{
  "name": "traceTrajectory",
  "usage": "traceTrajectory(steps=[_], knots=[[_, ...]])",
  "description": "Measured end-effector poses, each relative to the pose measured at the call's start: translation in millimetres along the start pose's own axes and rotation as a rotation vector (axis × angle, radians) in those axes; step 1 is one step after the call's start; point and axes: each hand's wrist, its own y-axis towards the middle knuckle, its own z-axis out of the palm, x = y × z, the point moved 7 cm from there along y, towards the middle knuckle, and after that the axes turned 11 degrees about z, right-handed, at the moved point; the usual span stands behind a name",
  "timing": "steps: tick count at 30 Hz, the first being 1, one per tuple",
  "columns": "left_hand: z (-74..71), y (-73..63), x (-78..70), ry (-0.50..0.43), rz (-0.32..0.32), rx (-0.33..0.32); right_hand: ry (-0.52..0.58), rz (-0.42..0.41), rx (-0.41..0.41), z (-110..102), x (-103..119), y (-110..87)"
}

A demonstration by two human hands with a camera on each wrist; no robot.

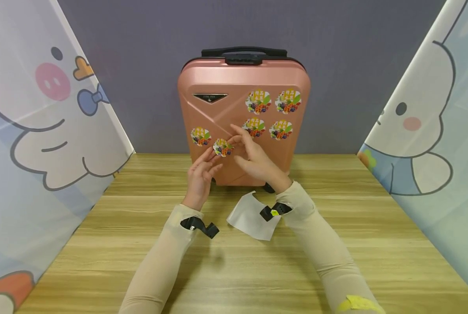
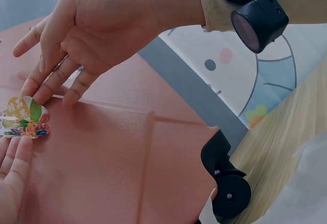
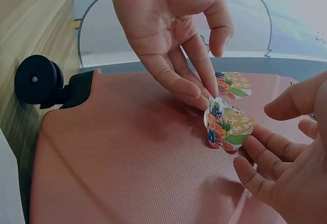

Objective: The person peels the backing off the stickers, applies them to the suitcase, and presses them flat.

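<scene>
A pink hard-shell suitcase [image 1: 241, 76] stands upright on the table, with several round fruit stickers on its front. At its lower left one sticker [image 1: 223, 148] lies between both hands. My left hand [image 1: 199, 178] touches the near left edge with extended fingertips, thumb held apart. On the other edge rest the fingertips of my right hand [image 1: 256, 159], its fingers fairly straight and its thumb away. In the right wrist view the sticker [image 3: 228, 125] looks slightly raised at its edge; whether it is fully stuck down I cannot tell. Another sticker [image 1: 200, 136] sits just left of it.
On the wooden table [image 1: 112, 244] a white paper sheet [image 1: 253, 218] lies in front of the suitcase, partly under the right wrist camera. Cartoon-printed panels [image 1: 29, 131] flank both sides, and a grey wall [image 1: 147, 87] rises behind.
</scene>
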Motion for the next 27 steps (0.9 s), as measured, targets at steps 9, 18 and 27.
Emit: traceTrajectory(steps=[9, 18, 27], knots=[[-1.0, -0.5, 0.3, 0.003, -0.017, -0.011, -0.100, -0.028, -0.019, 4, 2, -5.8], [-1.6, -0.5, -1.6, 0.005, -0.018, -0.010, -0.256, -0.020, -0.030, 7, 8, -11.0], [-1.9, -0.9, -2.1, 0.009, -0.018, -0.014, -0.378, -0.043, -0.100, -2, 15, -15.4]])
